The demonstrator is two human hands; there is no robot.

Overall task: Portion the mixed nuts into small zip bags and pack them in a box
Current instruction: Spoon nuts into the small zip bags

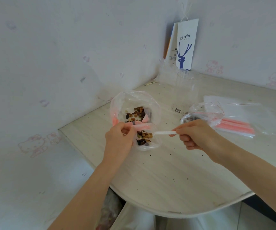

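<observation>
The left hand (117, 138) is pinching the open mouth of a small zip bag (148, 146), holding it just above the pale table (167, 176). The right hand (195, 135) is gripping the handle of a white plastic spoon (164, 133) between thumb and curled fingers; the spoon's bowl, heaped with mixed nuts (144, 134), is sitting at the bag's opening. Just beyond, a large clear bag (134, 100) is lying open with more nuts inside. To the right, a filled zip bag (207, 112) is resting beside a stack of empty zip bags (243, 117). Farther back, a clear plastic container (183, 90) is standing near a paper coffee bag (186, 45) in the corner.
</observation>
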